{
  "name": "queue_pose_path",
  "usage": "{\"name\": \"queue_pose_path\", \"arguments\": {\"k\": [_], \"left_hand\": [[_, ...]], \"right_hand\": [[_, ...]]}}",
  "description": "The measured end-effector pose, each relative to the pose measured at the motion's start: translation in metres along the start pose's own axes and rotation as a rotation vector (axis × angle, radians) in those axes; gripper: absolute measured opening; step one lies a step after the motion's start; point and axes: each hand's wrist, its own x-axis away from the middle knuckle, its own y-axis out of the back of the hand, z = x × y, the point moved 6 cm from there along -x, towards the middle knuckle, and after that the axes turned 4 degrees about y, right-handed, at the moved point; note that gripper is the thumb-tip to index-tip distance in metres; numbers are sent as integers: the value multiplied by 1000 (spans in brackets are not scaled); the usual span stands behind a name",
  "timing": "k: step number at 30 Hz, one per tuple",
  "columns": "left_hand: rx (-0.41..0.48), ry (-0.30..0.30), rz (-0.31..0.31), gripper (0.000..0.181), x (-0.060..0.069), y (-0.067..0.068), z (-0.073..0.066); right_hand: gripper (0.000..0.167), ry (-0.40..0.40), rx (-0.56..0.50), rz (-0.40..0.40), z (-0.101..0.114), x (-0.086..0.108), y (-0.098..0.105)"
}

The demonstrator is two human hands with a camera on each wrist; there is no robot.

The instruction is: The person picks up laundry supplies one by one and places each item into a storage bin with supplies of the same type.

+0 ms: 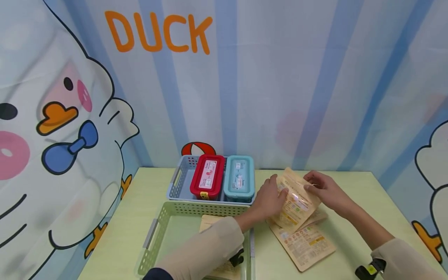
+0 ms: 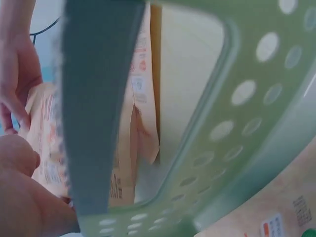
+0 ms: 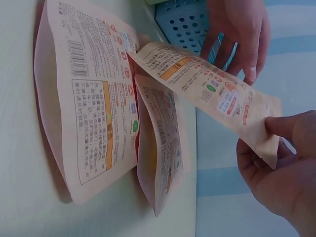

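The right hand [image 1: 325, 190] pinches a tan packet [image 1: 297, 206] by one corner, above the back right part of the desk [image 1: 133, 210]. The left hand [image 1: 267, 200] touches its left side; I can't tell if it grips. Two more packets [image 1: 306, 249] lie below.

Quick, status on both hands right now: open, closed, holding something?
Left hand: closed, holding the raised packet by its edge.
Right hand: closed, pinching the same packet near a corner.
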Motion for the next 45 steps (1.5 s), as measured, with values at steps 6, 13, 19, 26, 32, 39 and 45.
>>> {"name": "queue_pose_path", "arguments": {"k": [6,13,19,26,32,39,45], "left_hand": [[117,-102,-19,42,-2,14,-4],[173,-112,35,35,2,17,-3],[267,-184,75,25,9,19,0],[245,-306,123,25,11,29,0],[225,-318,108,27,11,43,-5],[240,-320,54,25,10,51,-10],[263,-331,15,24,10,63,-11]], "right_hand": [[16,57,10,7,9,5,5],[13,144,82,0,26,10,7],[12,157,124,-24,31,20,7],[12,179,163,-47,39,27,9],[12,233,166,-64,49,25,11],[14,214,163,-103,54,22,16],[19,115,171,-160,57,22,24]]}}
